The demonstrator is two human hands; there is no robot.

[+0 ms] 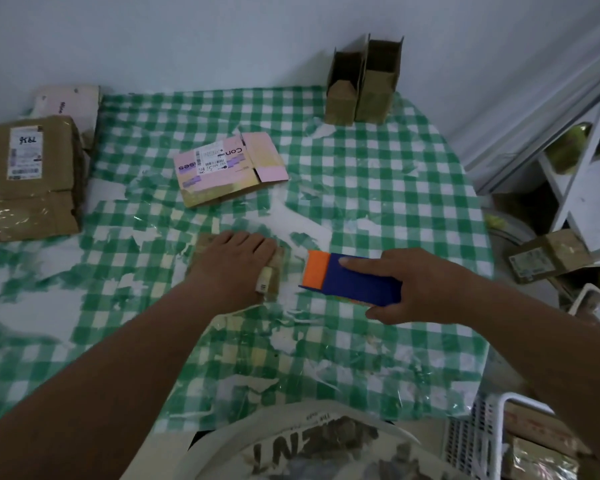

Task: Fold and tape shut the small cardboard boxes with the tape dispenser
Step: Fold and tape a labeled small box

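A small brown cardboard box [275, 271] lies on the checked tablecloth at the table's middle, mostly hidden under my left hand [234, 263], which presses flat on its top with straight fingers. Just right of it my right hand [418, 285] grips the blue and orange tape dispenser [350, 280], index finger laid along its top, orange end toward the box. A flattened pink and brown box [227, 168] lies farther back. Two upright brown boxes [361, 88] with open tops stand at the far edge.
The green and white checked tablecloth [378, 188] is torn and patched with clear tape. Larger brown parcels [28, 178] are stacked at the left. A white shelf [589, 157] and a box [548, 259] sit at the right. A white basket [492, 431] holding parcels is at bottom right.
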